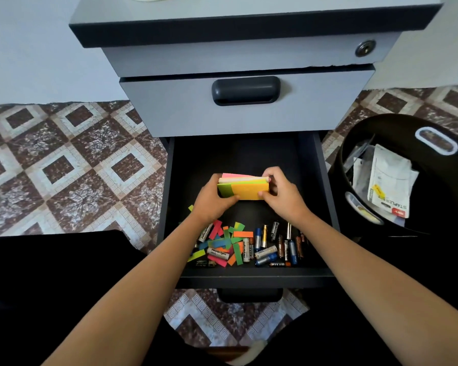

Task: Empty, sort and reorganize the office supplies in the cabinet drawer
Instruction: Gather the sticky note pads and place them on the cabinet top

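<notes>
Flooring [64,167] of brown-and-cream diamond tile is surrounding a grey pedestal cabinet [249,27], which is standing at 12 o'clock against a pale wall. A keyhole lock [365,48] is sitting at the top drawer's 3 o'clock end, and the middle drawer is showing a dark recessed handle [245,91]. The bottom drawer [236,154] is standing pulled out, exposing a black interior. A black bin [360,133] at 3 o'clock of the drawer is holding white packaging, including a stapler pack [389,186]. A sticky-note stack [246,190] is being held above the drawer's centre; its top sheets are showing orange and green, with pink and cream layers at its 12 o'clock edge. The left hand [213,199] is gripping its 9 o'clock end, and the right hand [280,194] is pinching its 3 o'clock end. Loose batteries [270,247] and coloured paper strips [228,241] are lying mixed along the drawer's 6 o'clock edge.
</notes>
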A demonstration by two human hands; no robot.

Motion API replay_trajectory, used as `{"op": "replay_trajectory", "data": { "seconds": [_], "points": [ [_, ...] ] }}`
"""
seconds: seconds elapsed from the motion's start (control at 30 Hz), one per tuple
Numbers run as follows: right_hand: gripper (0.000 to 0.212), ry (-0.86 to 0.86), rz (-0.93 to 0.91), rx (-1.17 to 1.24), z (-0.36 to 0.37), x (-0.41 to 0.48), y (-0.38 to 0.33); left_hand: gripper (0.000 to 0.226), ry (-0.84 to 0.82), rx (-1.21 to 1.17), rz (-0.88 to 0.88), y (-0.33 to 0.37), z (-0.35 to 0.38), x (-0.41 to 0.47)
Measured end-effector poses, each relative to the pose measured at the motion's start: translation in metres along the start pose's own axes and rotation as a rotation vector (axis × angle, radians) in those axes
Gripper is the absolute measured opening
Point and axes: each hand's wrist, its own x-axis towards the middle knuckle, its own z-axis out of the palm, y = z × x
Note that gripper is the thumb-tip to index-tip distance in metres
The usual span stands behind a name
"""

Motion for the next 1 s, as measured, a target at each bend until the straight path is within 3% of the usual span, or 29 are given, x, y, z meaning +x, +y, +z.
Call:
{"op": "replay_trajectory", "data": {
  "seconds": [0.13, 0.33, 0.63, 0.8, 1.0],
  "points": [
    [0.037, 0.018, -0.031, -0.073, 0.005, -0.001, 0.002, 0.06, 0.07, -0.039, 0.001, -0.003, 0.011, -0.003],
    [0.073, -0.033, -0.016, -0.056, 0.011, -0.007, 0.006, 0.063, 0.095, -0.083, -0.026, -0.006, 0.013, -0.004],
    [0.069, -0.023, -0.127, -0.201, 0.016, -0.012, 0.017, 0.037, 0.05, 0.049, -0.072, -0.013, 0.019, -0.01],
    [0.072, -0.035, -0.094, -0.23, 0.017, -0.004, 0.012, 0.053, 0.049, 0.063, -0.051, -0.007, 0.015, -0.007],
    [0.072, -0.03, -0.052, -0.059, 0.01, -0.005, 0.003, 0.068, 0.035, -0.023, -0.042, -0.004, 0.005, -0.014]
  ]
}}
